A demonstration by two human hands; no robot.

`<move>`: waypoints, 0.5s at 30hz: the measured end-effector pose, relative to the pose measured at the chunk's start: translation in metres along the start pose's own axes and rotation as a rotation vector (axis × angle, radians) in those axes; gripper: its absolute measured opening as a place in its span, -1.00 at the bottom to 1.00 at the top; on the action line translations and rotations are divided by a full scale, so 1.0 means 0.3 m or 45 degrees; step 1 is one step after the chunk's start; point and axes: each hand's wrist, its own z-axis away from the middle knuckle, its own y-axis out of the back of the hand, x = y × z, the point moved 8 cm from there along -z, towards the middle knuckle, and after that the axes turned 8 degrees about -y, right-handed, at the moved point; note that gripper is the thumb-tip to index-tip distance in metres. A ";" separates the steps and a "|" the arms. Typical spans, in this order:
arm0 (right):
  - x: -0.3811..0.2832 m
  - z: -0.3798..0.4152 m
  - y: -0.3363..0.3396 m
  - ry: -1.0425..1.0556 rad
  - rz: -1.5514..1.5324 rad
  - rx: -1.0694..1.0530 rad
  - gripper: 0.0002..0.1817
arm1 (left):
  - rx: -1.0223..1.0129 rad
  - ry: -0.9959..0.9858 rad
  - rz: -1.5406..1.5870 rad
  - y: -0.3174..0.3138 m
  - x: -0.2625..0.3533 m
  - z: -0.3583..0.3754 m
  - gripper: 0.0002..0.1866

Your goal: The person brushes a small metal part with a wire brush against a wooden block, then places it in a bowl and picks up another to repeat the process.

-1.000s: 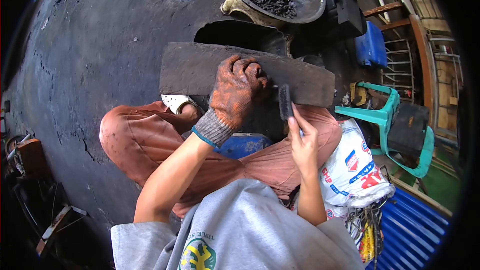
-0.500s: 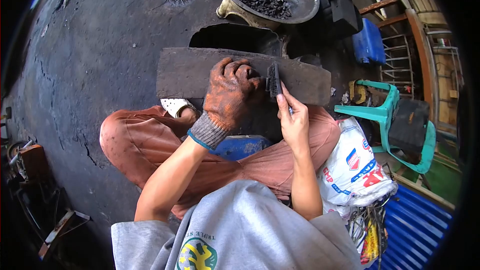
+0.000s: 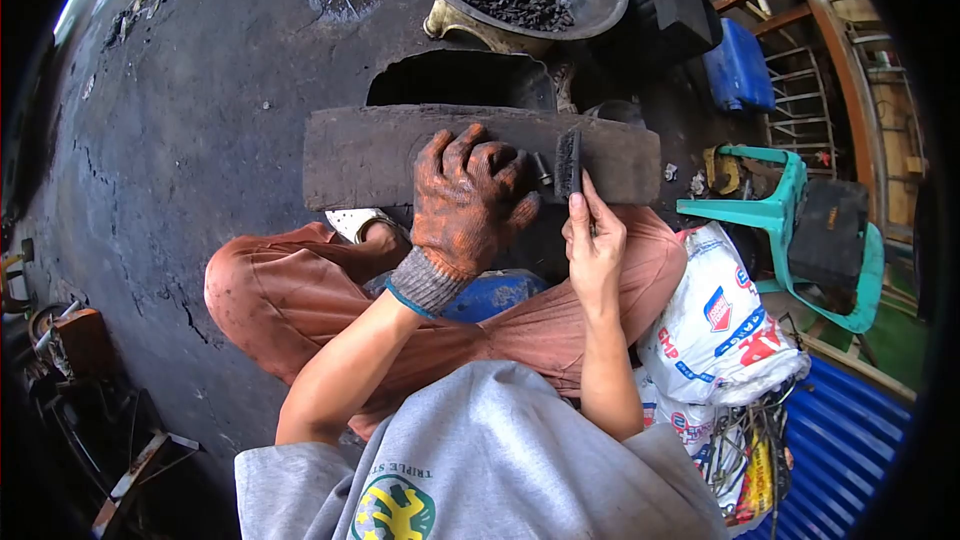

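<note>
A dark wooden board (image 3: 360, 155) lies crosswise in front of my crossed legs. My left hand (image 3: 470, 202), in an orange-stained grey work glove, rests over the middle of the board with its fingers bent and slightly apart. Just right of its fingertips a small dark metal piece (image 3: 543, 170) shows on the board; whether the glove touches it I cannot tell. My right hand (image 3: 594, 235) is bare and pinches a black-bristled brush (image 3: 567, 165), which stands over the board beside the metal piece.
Beyond the board stands a large metal bowl (image 3: 590, 15) with dark pieces in it. On the right are a green plastic chair (image 3: 785, 202), a blue jerrycan (image 3: 738, 65), a white printed sack (image 3: 710, 310) and blue corrugated sheeting (image 3: 840, 440).
The brush and my right hand have moved slightly right, away from the gloved hand. The glove's fingers have spread a little, and the small metal piece shows more clearly between glove and brush.
</note>
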 end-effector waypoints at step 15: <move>0.059 0.172 0.005 -0.395 -0.236 -0.379 -0.42 | 0.047 -0.132 0.036 0.018 0.010 -0.020 -0.59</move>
